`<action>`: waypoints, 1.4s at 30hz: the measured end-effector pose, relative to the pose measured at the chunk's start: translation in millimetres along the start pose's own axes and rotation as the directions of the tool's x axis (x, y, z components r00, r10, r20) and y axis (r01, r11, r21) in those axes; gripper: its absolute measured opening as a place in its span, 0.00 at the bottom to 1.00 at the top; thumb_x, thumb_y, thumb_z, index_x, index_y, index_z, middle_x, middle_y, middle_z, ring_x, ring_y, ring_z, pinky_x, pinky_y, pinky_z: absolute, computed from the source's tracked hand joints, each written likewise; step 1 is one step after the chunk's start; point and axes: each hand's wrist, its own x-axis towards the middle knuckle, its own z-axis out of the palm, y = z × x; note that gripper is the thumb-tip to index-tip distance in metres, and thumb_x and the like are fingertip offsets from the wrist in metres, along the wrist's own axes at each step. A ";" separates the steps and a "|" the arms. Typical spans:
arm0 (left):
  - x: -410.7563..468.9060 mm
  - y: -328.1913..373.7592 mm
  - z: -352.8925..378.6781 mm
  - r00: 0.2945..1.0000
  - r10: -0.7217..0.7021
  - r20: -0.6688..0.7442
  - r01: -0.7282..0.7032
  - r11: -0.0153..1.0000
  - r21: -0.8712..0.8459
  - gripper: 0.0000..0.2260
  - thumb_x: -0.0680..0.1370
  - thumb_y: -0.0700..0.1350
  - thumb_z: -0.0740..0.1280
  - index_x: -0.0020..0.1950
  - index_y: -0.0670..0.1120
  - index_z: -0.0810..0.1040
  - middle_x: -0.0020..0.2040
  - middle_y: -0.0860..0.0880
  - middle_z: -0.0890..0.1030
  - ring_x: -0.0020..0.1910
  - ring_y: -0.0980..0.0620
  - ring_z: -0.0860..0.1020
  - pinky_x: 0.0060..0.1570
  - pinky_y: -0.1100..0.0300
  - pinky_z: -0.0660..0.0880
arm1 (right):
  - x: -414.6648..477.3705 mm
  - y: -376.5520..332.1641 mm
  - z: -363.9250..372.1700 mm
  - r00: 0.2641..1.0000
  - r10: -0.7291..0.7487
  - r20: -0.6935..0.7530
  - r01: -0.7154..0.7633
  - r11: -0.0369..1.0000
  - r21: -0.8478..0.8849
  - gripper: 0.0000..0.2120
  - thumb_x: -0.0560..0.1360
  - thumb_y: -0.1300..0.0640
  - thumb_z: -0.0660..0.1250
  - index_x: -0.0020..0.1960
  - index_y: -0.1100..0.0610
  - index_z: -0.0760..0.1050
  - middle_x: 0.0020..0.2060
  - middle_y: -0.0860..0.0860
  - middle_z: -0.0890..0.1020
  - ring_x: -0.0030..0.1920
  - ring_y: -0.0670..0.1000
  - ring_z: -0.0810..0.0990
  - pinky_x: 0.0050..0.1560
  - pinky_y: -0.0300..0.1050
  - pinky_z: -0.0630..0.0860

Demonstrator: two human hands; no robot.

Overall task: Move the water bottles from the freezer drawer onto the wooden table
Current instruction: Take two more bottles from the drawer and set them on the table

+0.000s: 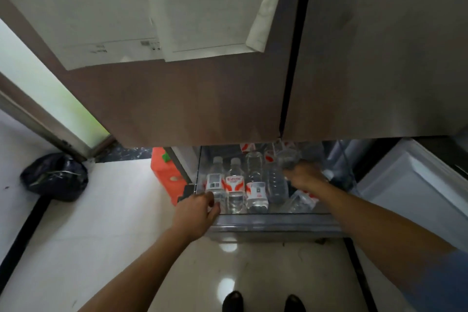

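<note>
The freezer drawer stands pulled out below the fridge doors, with several clear water bottles lying inside. My left hand reaches over the drawer's front left corner and its fingers curl round the leftmost bottle, which has a white label. Beside it lie a bottle with a red and white label and a third bottle. My right hand is deep in the drawer and grips a clear bottle by its base. The wooden table is out of sight.
The brown fridge doors hang close overhead, papers stuck on the left one. An orange box stands left of the drawer, a dark bin bag on the floor further left. A white appliance stands right. My shoes are on the tiles.
</note>
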 end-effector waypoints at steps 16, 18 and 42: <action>85.8 144.5 49.8 0.928 -0.174 0.329 0.299 0.874 -0.384 0.15 0.77 0.58 0.64 0.49 0.46 0.78 0.44 0.47 0.81 0.41 0.50 0.79 0.48 0.50 0.79 | -16.8 90.0 -75.6 0.970 -0.156 -0.189 0.138 0.985 -0.106 0.14 0.79 0.53 0.58 0.43 0.57 0.78 0.41 0.57 0.81 0.41 0.56 0.80 0.41 0.45 0.74; 96.1 169.7 58.7 0.903 -0.187 0.388 0.364 0.812 -0.457 0.21 0.73 0.63 0.66 0.48 0.45 0.79 0.40 0.46 0.81 0.35 0.49 0.80 0.35 0.56 0.80 | -20.4 100.7 -79.8 0.953 -0.191 -0.235 0.159 0.976 -0.148 0.12 0.80 0.55 0.57 0.47 0.59 0.78 0.44 0.58 0.82 0.44 0.58 0.80 0.41 0.45 0.72; 26.4 65.1 -37.5 0.903 -0.412 -0.124 0.242 0.724 -0.646 0.11 0.81 0.51 0.59 0.58 0.45 0.69 0.53 0.43 0.79 0.39 0.49 0.80 0.38 0.58 0.78 | -7.0 59.4 -25.4 0.965 -0.262 0.020 0.262 0.960 -0.102 0.11 0.76 0.48 0.63 0.46 0.55 0.79 0.41 0.53 0.83 0.40 0.52 0.81 0.44 0.47 0.79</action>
